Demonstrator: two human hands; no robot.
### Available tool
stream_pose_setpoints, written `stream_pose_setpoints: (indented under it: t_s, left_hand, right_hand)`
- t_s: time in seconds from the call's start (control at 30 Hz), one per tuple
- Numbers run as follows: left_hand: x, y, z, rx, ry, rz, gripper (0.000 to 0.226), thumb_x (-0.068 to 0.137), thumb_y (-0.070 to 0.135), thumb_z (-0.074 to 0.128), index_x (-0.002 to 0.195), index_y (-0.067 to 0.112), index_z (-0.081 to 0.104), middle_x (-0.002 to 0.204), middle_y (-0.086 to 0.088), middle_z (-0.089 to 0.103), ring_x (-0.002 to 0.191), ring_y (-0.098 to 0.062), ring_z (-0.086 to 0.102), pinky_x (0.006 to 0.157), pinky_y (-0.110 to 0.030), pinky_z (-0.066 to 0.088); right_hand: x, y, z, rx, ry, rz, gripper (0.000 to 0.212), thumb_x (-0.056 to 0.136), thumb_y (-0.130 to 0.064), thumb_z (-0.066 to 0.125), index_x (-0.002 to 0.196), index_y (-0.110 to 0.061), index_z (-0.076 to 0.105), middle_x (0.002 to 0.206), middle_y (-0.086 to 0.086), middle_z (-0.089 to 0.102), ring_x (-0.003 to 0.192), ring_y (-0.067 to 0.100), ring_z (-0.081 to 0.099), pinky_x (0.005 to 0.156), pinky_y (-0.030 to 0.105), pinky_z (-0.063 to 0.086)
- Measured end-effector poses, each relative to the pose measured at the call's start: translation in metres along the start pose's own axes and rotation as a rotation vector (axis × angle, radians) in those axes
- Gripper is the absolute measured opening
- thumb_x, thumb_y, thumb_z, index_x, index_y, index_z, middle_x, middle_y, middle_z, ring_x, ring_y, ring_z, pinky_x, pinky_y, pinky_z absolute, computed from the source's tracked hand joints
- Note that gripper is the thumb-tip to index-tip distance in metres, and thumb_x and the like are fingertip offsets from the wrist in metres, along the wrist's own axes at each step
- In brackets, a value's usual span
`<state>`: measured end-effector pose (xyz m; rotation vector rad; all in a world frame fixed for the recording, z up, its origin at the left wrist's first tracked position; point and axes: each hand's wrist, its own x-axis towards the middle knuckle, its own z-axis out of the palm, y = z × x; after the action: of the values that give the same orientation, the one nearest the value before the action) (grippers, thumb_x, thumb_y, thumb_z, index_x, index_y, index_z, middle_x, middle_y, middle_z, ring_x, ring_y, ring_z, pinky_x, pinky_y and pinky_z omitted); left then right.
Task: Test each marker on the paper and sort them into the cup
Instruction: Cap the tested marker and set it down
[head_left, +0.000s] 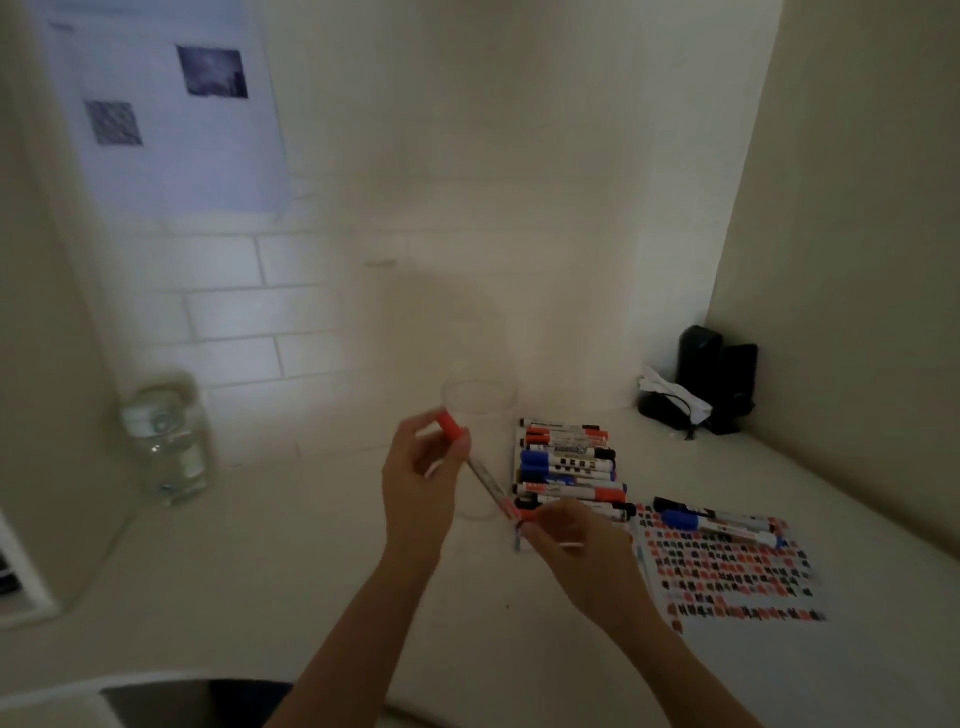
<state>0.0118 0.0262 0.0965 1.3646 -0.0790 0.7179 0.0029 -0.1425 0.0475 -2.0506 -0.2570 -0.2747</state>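
Forearms are reaching in from the near edge of the table (311, 561), and both hands are meeting over its middle on one red marker (485, 483). Left hand (421, 488) is pinching the upper barrel just under the red end, fingers (460, 444) curled round it; right hand (571, 535) is gripping the lower end, where a red band and a dark tip are showing. It looks like the cap is coming off or going on; the blur is hiding which.

Risk now: a hard tug could swing an elbow or the marker into the clear cup (480, 415), standing just behind the left hand and looking light enough to tip. An exposed tip could also be smearing skin or the table.

That marker is slim, white-bodied with print, angled down towards the right. Beside the cup, a row of markers (569, 470) is lying waiting, red, blue and black. Towards the right edge, the test paper (727, 577) is already crowded with red and black marks, with more markers (717, 522) resting across its far end.
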Motion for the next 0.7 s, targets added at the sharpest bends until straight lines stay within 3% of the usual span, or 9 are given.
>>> stream_pose_setpoints:
  t_s: [0.17,0.27,0.37,0.5,0.6,0.7]
  left_hand:
    - [0.080,0.042,0.003,-0.016,0.045,0.188,0.029,0.084,0.003,0.069,0.105,0.021,0.062,0.091,-0.011,0.072,0.088,-0.019,0.069,0.083,-0.029,0.055]
    - [0.102,0.038,0.018,0.119,0.069,0.277,0.029,0.084,0.003,0.068,0.109,0.016,0.059,0.089,-0.004,0.071,0.085,-0.010,0.068,0.079,-0.017,0.053]
    - [0.103,0.012,0.030,0.360,-0.057,0.285,0.029,0.084,0.007,0.069,0.108,0.019,0.058,0.085,0.005,0.068,0.078,0.000,0.065,0.071,-0.009,0.049]
    - [0.094,-0.022,0.031,0.580,-0.210,0.261,0.022,0.086,0.015,0.069,0.102,0.024,0.058,0.086,0.006,0.070,0.076,-0.007,0.067,0.072,-0.023,0.056]
    - [0.091,-0.029,0.031,0.652,-0.274,0.246,0.011,0.091,0.017,0.062,0.102,0.020,0.059,0.090,0.003,0.071,0.079,-0.011,0.068,0.078,-0.033,0.057]
    - [0.087,-0.022,0.031,0.713,-0.182,0.392,0.014,0.092,0.020,0.061,0.105,0.017,0.063,0.100,0.005,0.066,0.095,-0.011,0.060,0.087,-0.029,0.048]
  right_hand:
    - [0.008,0.020,-0.023,-0.157,0.081,0.022,0.006,0.089,-0.025,0.066,0.094,-0.027,0.064,0.084,-0.017,0.066,0.076,-0.006,0.062,0.067,0.008,0.050]
    - [0.009,0.028,-0.032,-0.264,0.069,0.036,0.008,0.089,-0.025,0.065,0.091,-0.032,0.061,0.085,-0.017,0.065,0.077,-0.005,0.061,0.069,0.008,0.047]
    - [0.010,0.038,-0.039,-0.360,0.040,0.028,0.012,0.088,-0.023,0.065,0.090,-0.034,0.060,0.088,-0.017,0.064,0.080,-0.005,0.058,0.071,0.006,0.042]
    - [0.008,0.053,-0.043,-0.498,0.013,-0.006,0.013,0.089,-0.025,0.063,0.096,-0.034,0.058,0.093,-0.017,0.059,0.084,-0.005,0.051,0.070,0.004,0.037]
    - [0.009,0.057,-0.043,-0.593,-0.033,-0.040,0.016,0.092,-0.030,0.057,0.108,-0.034,0.059,0.105,-0.016,0.058,0.094,-0.002,0.049,0.078,0.006,0.034]
    - [0.014,0.063,-0.040,-0.634,-0.048,-0.090,0.025,0.092,-0.032,0.057,0.116,-0.033,0.060,0.118,-0.014,0.058,0.108,0.003,0.051,0.094,0.014,0.035]
